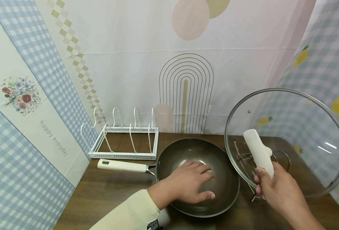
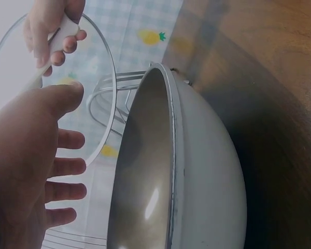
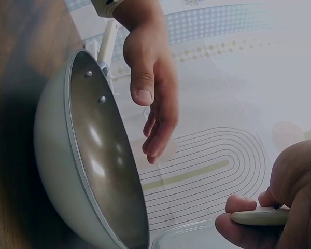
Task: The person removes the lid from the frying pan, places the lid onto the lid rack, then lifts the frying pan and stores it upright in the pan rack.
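Note:
A deep wok (image 1: 224, 179) with a dark inside, pale outside and cream handle (image 1: 123, 165) pointing left sits on the wooden table. Over its middle hovers my left hand (image 1: 188, 182), palm down with fingers spread; the left wrist view shows this hand (image 2: 20, 171) above the rim, holding nothing. To the right, my right hand (image 1: 284, 191) grips the white handle (image 1: 258, 150) of a round glass lid (image 1: 301, 121). The lid is raised and tilted, its metal-edged rim overlapping the wok's right side in the head view. In the right wrist view, my fingers (image 3: 236, 220) curl round the handle.
A white rack (image 1: 123, 156) with upright curved hooks stands behind the wok's handle. A metal wire stand (image 2: 106, 98) is on the table at the right, partly behind the lid. Patterned cloths (image 1: 123, 64) close off the back and both sides of the table (image 1: 100, 195).

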`<state>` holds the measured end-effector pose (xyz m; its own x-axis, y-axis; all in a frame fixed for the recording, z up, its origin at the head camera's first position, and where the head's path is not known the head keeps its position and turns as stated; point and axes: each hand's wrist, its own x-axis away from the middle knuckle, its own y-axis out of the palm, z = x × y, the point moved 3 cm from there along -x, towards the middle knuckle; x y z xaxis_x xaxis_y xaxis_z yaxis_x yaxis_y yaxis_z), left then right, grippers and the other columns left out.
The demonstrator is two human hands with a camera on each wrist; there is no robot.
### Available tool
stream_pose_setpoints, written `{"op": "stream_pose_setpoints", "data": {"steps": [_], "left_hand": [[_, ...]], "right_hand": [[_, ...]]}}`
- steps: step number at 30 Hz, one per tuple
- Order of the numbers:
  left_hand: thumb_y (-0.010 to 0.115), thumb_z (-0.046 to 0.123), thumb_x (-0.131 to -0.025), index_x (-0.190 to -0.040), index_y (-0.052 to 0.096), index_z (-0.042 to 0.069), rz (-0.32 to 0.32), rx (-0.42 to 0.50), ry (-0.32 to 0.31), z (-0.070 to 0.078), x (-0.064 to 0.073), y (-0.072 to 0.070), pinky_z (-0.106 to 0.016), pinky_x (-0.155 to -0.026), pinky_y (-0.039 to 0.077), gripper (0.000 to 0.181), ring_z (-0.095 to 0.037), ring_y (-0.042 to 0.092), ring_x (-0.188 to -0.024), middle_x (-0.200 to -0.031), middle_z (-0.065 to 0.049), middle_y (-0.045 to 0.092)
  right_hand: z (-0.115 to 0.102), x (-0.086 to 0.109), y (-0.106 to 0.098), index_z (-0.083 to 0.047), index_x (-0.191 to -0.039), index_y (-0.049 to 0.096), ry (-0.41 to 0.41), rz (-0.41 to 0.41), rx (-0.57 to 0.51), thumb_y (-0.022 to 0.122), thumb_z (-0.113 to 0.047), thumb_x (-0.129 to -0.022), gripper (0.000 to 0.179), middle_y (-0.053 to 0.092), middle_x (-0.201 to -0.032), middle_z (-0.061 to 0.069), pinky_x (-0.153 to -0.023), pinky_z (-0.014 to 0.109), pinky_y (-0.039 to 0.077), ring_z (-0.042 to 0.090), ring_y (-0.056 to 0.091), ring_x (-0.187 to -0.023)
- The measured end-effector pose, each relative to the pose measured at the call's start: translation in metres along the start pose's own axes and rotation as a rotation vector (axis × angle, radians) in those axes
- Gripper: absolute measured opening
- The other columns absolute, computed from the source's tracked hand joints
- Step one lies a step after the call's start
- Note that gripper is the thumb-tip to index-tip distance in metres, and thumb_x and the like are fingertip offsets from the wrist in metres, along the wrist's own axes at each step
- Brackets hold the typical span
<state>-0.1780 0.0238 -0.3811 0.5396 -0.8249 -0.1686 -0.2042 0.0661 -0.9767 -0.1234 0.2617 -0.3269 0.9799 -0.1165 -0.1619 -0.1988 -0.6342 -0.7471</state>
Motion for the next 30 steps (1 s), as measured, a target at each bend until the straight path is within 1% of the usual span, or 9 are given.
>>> {"op": "stream_pose_setpoints", "data": {"steps": [7, 14, 17, 24, 30], "left_hand": [[0.026, 0.071, -0.088, -0.137, 0.044, 0.031, -0.032, 0.02, -0.009, 0.001, -0.005, -0.001, -0.037, -0.106, 0.026, 0.065, -0.016, 0.035, -0.129, -0.14, 0.007, 0.04], [0.025, 0.072, -0.088, -0.137, 0.043, 0.032, -0.056, 0.038, -0.02, 0.002, -0.008, -0.001, -0.036, -0.107, 0.024, 0.066, -0.015, 0.032, -0.131, -0.141, 0.008, 0.038], [0.026, 0.071, -0.088, -0.136, 0.044, 0.031, -0.058, 0.027, -0.019, 0.003, -0.01, -0.001, -0.036, -0.107, 0.024, 0.065, -0.015, 0.033, -0.131, -0.141, 0.007, 0.039], [0.027, 0.071, -0.088, -0.136, 0.044, 0.032, -0.058, 0.012, -0.009, 0.005, -0.016, -0.001, -0.036, -0.106, 0.027, 0.064, -0.014, 0.035, -0.129, -0.141, 0.008, 0.039], [0.029, 0.07, -0.088, -0.136, 0.044, 0.032, -0.056, 0.011, -0.006, 0.007, -0.02, -0.001, -0.034, -0.106, 0.026, 0.063, -0.014, 0.035, -0.129, -0.141, 0.008, 0.04]], "right_hand": [[0.001, -0.001, -0.001, -0.003, -0.112, 0.045, 0.016, -0.013, 0.005, 0.037, -0.042, -0.099, 0.041, 0.061, -0.079, 0.006, -0.045, 0.027, 0.044, 0.013, 0.059, -0.056], [0.002, 0.0, -0.001, -0.003, -0.111, 0.045, 0.025, -0.014, 0.016, 0.037, -0.043, -0.099, 0.042, 0.061, -0.076, 0.004, -0.045, 0.028, 0.043, 0.013, 0.059, -0.056], [0.002, 0.0, -0.002, -0.004, -0.111, 0.046, 0.022, -0.011, 0.02, 0.037, -0.042, -0.099, 0.042, 0.061, -0.076, 0.004, -0.045, 0.028, 0.043, 0.013, 0.058, -0.056], [0.002, 0.001, -0.003, -0.005, -0.108, 0.047, 0.007, 0.008, 0.05, 0.038, -0.042, -0.099, 0.039, 0.06, -0.068, 0.001, -0.045, 0.027, 0.04, 0.012, 0.057, -0.054], [0.002, 0.001, -0.004, -0.006, -0.108, 0.047, 0.003, 0.008, 0.052, 0.038, -0.042, -0.099, 0.038, 0.06, -0.068, 0.001, -0.044, 0.027, 0.04, 0.012, 0.056, -0.053]]}}
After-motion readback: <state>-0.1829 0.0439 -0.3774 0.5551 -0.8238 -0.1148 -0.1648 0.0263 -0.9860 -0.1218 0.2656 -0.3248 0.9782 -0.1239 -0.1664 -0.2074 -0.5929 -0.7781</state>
